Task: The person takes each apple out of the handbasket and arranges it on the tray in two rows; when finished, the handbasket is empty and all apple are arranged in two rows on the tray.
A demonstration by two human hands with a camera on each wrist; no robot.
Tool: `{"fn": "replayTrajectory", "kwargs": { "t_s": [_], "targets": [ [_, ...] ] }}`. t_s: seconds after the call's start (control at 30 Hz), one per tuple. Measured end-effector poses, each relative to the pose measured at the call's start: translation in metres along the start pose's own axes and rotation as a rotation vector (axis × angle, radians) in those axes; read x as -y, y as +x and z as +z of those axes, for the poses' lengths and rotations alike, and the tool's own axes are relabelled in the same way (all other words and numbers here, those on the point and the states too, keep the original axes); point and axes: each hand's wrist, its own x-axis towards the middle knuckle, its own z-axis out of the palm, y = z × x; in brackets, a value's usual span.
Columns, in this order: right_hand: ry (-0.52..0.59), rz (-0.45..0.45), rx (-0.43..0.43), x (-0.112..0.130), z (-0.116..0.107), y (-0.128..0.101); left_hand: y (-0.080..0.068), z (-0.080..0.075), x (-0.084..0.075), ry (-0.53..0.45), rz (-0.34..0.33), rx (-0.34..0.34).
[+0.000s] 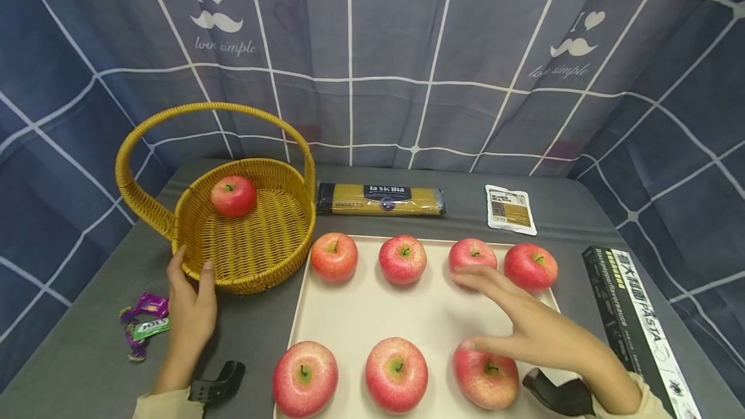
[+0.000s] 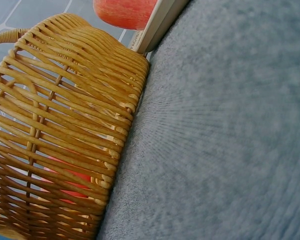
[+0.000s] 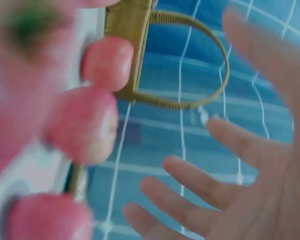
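Note:
My left hand [image 1: 194,302] is at the near left rim of a woven basket [image 1: 256,284], thumb and fingers spread and touching its side. One red apple [image 1: 234,196] lies inside the basket. My right hand [image 1: 532,325] hovers over the right part of a cream tray [image 1: 343,312], fingers extended and apart, nothing held. Its thumb overlaps the near right apple [image 1: 485,380], and its fingertips overlap an apple [image 1: 473,252] in the far row. In the right wrist view the spread fingers [image 3: 189,180] show beside blurred apples [image 3: 85,125]. The left wrist view shows only the basket wall [image 2: 65,115], not the hand.
Several other apples stand in two rows on the tray. Behind it lie a spaghetti pack [image 1: 381,200] and a white pouch [image 1: 510,209]. A black pasta box [image 1: 640,328] is at the right, wrapped candies [image 1: 145,322] at the left. A checked curtain [image 1: 384,50] encloses the table.

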Motion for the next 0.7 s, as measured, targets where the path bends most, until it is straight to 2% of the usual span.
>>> {"fn": "replayTrajectory", "kwargs": {
  "t_s": [0.17,0.4,0.53,0.7],
  "targets": [
    [0.071,-0.040,0.083,0.011,-0.004,0.070,-0.001,0.000,-0.001,-0.006,-0.004,-0.003],
    [0.070,-0.189,0.199,0.036,0.023,0.192,0.000,-0.007,0.000,0.012,-0.031,0.001],
    [0.039,-0.141,0.291,0.049,0.043,0.252,0.002,-0.006,0.001,0.006,-0.026,0.011],
    [0.064,-0.026,0.354,0.061,0.064,0.308,0.001,0.001,-0.001,-0.006,-0.008,0.009]
  ]
}}
